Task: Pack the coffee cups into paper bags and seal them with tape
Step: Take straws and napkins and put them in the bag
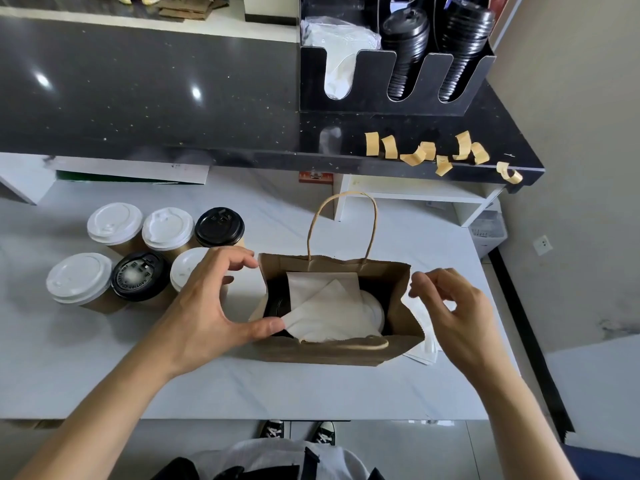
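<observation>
An open brown paper bag (398,289) stands on the white table (311,386). Inside it lie white napkins (325,306) over a black-lidded cup (275,303) and a white-lidded cup (375,311). My left hand (211,306) is at the bag's left end, thumb on its near edge and fingers curled at the far edge. At the bag's right end is my right hand (453,306), fingertips pinched beside the rim. Several lidded coffee cups (114,225) stand in two rows left of the bag. Several tan tape strips (389,147) hang on the black counter's edge.
A black organiser (381,84) with stacked black lids and white napkins sits on the dark counter at the back. More white paper (426,348) lies under the bag's right end. A white shelf (415,199) stands behind the bag. The table's near edge is close to my body.
</observation>
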Demonstrator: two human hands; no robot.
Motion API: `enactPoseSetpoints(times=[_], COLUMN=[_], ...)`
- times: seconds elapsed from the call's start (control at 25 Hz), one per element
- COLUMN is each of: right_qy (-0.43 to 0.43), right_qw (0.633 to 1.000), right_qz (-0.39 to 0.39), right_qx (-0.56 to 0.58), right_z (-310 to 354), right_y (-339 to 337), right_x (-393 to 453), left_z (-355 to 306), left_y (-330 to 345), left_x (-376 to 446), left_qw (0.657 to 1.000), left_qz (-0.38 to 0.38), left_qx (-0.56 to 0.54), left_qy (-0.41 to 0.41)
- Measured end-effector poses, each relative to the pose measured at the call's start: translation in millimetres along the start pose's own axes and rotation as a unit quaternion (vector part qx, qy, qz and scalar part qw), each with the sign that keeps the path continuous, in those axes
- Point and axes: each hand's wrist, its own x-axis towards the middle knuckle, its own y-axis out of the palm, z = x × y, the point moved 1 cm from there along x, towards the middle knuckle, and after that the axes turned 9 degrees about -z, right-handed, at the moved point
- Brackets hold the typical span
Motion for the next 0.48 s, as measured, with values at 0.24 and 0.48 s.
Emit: enactPoseSetpoints(times=[0.24, 0.48], right_qy=[0.025, -0.024], right_qw=[0.996, 0.989], right_qz=[0.074, 0.148], right_qx=[0.045, -0.003], right_z=[-4.1, -16.1], right_y=[3.6, 1.3], right_x=[-15.9, -15.0], left_z=[7.6, 14.0], left_y=[2.1, 7.6], left_x=[-2.1, 4.0], left_qw=[0.994, 0.994], left_qz=[0.089, 0.086], left_qx=[0.053, 0.061], left_qy=[-0.018, -0.015])
